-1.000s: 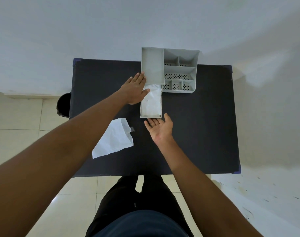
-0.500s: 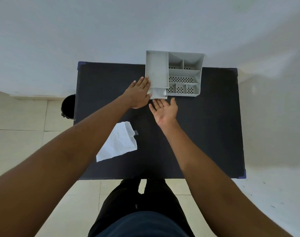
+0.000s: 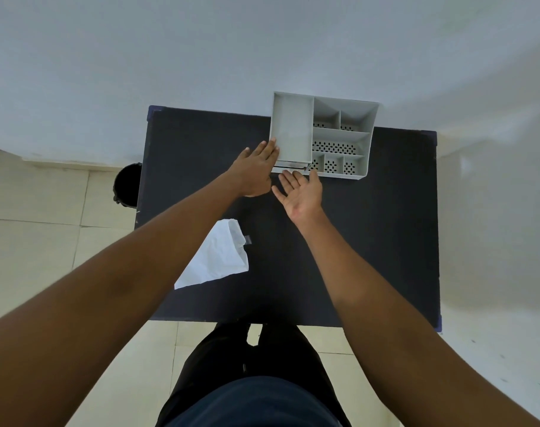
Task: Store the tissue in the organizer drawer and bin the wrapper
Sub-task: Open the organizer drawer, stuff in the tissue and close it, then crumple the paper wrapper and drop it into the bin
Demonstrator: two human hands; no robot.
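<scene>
Head view. White wrapper (image 3: pixel 216 257) lies loose on black table (image 3: pixel 370 241), unbinned. Right hand (image 3: pixel 299 195) open, fingertips at drawer (image 3: pixel 290 165) front; left hand (image 3: pixel 256 171) flat, steadying grey organizer (image 3: pixel 324 137). Drawer almost shut; tissue presumably inside, hidden. Black bin (image 3: pixel 127 186) beyond table's left edge.

There was one dark rectangular table (image 3: pixel 370 241), and on its far edge stood one grey plastic desk organizer (image 3: pixel 293 127). Its open top showed seven compartments: one tall solid one on the left, two at the far right, one wide perforated one in the middle, and three small perforated ones nearest. One drawer front (image 3: pixel 288 165) showed at its near base. One crumpled white wrapper (image 3: pixel 219 257) lay near the left. One black round bin (image 3: pixel 128 184) stood on the floor at the left. Two bare hands, the left hand (image 3: pixel 256 174) and the right hand (image 3: pixel 301 195), were counted.
</scene>
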